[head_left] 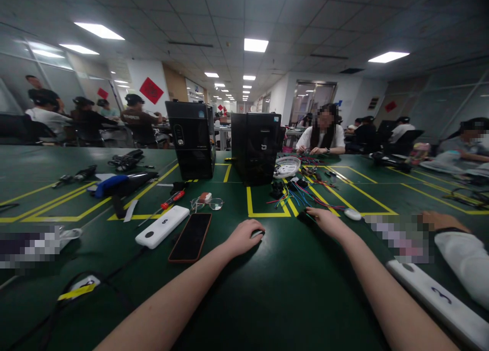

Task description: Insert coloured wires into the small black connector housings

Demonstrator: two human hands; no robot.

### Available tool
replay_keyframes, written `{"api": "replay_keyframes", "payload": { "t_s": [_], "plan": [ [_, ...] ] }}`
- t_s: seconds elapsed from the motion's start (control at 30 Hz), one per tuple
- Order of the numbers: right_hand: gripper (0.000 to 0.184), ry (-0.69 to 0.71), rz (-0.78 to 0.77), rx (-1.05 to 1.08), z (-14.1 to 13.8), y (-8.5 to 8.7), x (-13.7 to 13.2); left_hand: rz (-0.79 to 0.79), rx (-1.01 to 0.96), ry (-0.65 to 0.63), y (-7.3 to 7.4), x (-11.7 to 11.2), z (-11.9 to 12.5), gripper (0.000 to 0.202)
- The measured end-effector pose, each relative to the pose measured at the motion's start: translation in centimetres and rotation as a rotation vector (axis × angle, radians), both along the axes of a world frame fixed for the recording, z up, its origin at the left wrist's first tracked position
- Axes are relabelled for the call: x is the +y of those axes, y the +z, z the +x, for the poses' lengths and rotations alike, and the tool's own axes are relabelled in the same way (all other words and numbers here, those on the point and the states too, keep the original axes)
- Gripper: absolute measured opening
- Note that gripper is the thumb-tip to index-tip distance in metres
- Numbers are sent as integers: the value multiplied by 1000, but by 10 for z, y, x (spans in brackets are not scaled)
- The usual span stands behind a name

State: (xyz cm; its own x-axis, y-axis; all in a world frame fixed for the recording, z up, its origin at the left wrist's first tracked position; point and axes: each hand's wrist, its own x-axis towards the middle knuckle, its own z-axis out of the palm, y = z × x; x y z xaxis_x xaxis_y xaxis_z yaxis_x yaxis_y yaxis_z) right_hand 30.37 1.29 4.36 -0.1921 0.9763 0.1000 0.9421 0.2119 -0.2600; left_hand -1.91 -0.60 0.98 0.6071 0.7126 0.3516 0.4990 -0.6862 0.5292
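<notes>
My left hand rests on the green table with its fingers curled inward. Something small, pale and dark shows at its fingertips, too little to name. Farther right, my right hand reaches forward, its fingers closed on a small black piece that lies low at the table. Just beyond that hand spread thin red, blue and green wires. A black connector-like cluster sits among the wire ends. To the right of my right hand is a round white object.
Two black computer towers stand ahead. A white basket is behind the wires. Leftward lie a phone, a white power strip, glasses and a red screwdriver. Another person's arm and a second strip are at right.
</notes>
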Motion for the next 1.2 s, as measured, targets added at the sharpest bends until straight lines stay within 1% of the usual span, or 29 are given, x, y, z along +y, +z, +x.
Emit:
{"api": "replay_keyframes", "payload": {
  "t_s": [0.1,0.2,0.27,0.37,0.47,0.57,0.67,0.77,0.93,1.07,1.2],
  "plan": [
    [46,186,20,-4,-50,1,-11,-33,-37,14,1,-1,0,20],
    [48,349,47,27,-93,3,-28,-53,-141,73,0,0,1,22],
    [49,432,47,63,-113,4,-39,-74,-217,125,-2,2,2,23],
    [53,512,26,87,-132,5,-53,-134,-278,166,-4,6,3,22],
    [55,539,23,85,-139,6,-60,-169,-257,162,-4,8,4,20],
    [54,540,23,68,-141,8,-63,-203,-231,148,-3,9,5,22],
    [53,534,18,53,-142,10,-64,-229,-246,117,-3,8,5,21],
    [48,503,12,44,-143,13,-66,-242,-249,99,-1,7,5,18],
    [38,456,45,59,-144,15,-69,-273,-237,77,3,6,5,17],
    [33,410,54,80,-143,15,-67,-361,-266,46,4,8,5,16],
    [31,432,46,52,-142,16,-64,-428,-291,44,2,11,4,16]
  ]
}}
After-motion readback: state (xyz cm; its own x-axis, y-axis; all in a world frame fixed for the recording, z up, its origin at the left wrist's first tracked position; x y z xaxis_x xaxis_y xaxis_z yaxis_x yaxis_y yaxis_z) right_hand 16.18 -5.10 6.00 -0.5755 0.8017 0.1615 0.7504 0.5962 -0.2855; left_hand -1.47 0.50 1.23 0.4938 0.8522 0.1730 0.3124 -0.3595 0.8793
